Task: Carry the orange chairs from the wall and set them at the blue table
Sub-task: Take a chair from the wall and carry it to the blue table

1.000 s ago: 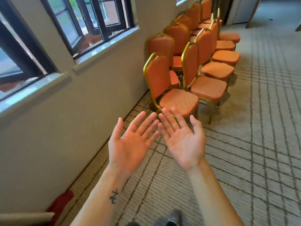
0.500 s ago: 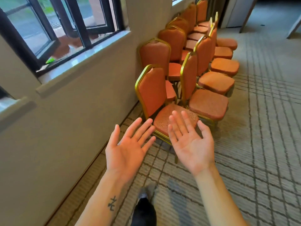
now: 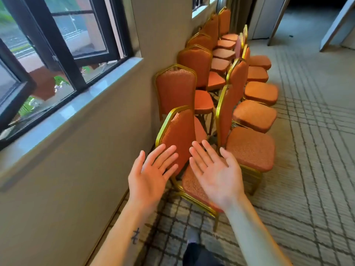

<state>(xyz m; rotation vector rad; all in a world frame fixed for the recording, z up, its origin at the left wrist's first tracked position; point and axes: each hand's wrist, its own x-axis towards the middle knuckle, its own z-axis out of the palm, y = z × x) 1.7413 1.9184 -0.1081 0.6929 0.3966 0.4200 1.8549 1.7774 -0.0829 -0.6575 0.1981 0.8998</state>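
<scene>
Orange chair (image 3: 178, 135) nearest in the row stands just beyond the fingers (image 3: 165, 153). Both hands are spread flat, palms up, holding nothing. The left hand (image 3: 151, 175) is nearer the gold-framed back, and its fingertips overlap the back's lower part in this view, though I cannot tell whether they touch. The right hand (image 3: 217, 173) hovers above the seat, which reaches toward the near right. The back stands upright, its long axis vertical and its padded face turned right, so I judge the left hand best placed for the back frame and the right for the seat edge. A second chair (image 3: 249, 148) stands just beside it on the right, close enough to snag on a lift. More chairs run in two rows to the far end along the wall (image 3: 96, 169), under the window sill (image 3: 76, 104), on patterned carpet (image 3: 307, 169). The blue table is not in view. No brand or label shows; the only mark is a small dark tattoo (image 3: 135, 236) on the left forearm, which does not read as a word.
</scene>
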